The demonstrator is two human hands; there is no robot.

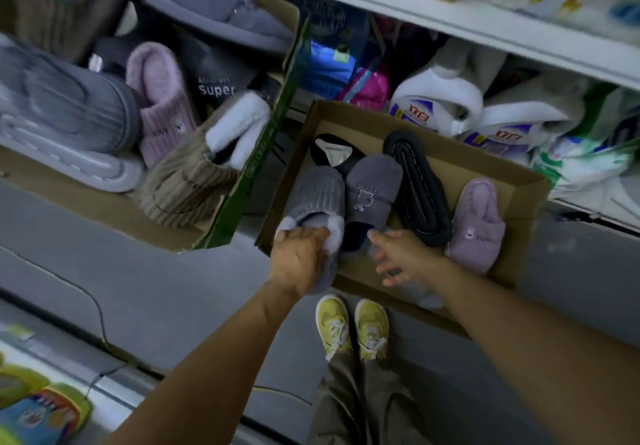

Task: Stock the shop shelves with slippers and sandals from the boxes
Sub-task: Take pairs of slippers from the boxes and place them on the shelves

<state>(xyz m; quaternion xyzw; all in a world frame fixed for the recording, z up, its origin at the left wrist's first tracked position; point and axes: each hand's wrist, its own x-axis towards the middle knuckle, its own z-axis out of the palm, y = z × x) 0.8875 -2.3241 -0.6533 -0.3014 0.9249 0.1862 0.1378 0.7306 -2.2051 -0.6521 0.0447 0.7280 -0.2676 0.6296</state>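
Below, left hand [300, 258] fingers around ribbed grey fleece-lined slipper [317, 202]; right hand [398, 254] seemingly loose, spread above cardboard box [498, 164].

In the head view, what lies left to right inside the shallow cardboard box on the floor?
Light grey ribbed slipper gripped by the left hand → dark grey slipper with a bear motif → black slipper lying sole-up → lilac fuzzy slipper.
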